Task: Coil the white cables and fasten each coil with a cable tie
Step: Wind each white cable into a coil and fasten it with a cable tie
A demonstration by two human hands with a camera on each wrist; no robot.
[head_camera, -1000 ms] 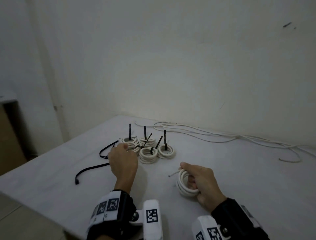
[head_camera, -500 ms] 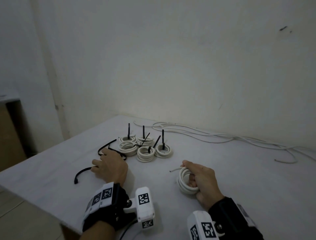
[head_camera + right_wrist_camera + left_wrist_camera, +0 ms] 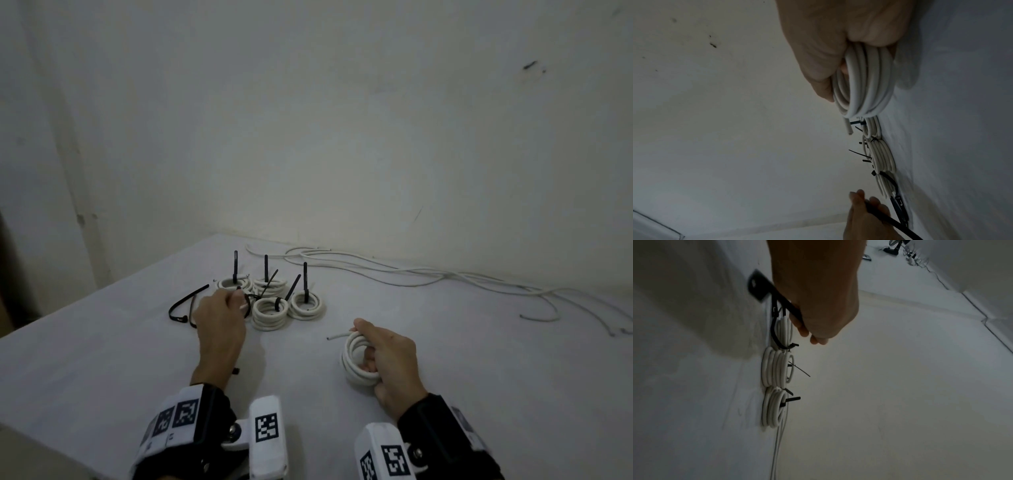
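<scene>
White cable wound into a loose coil (image 3: 358,359) sits in the right hand (image 3: 390,363), at about 5 o'clock on the tabletop (image 3: 479,377); the fingers are curled through and around the loops, the thumb lies on top, and a short free end pokes out toward 9 o'clock. In the right wrist view the same coil (image 3: 863,81) is gripped edge-on against the pale surface.

At about 10 o'clock from that coil, the left hand (image 3: 221,322) is closed on a black cable tie (image 3: 789,308), pinched between thumb and fingers, as the left wrist view shows plainly. Just beyond its knuckles, toward 12 o'clock, lies a cluster of finished coils (image 3: 274,305), each bound with a black tie whose tail stands up or leans. Spare black ties (image 3: 185,305) lie at 9 o'clock of the cluster, near the left hand.

Loose white cables (image 3: 411,277) trail along the far edge of the tabletop, from 12 o'clock toward 3 o'clock, at the foot of the pale wall (image 3: 342,137). Both wrists wear black bands with white camera housings carrying square printed markers.
</scene>
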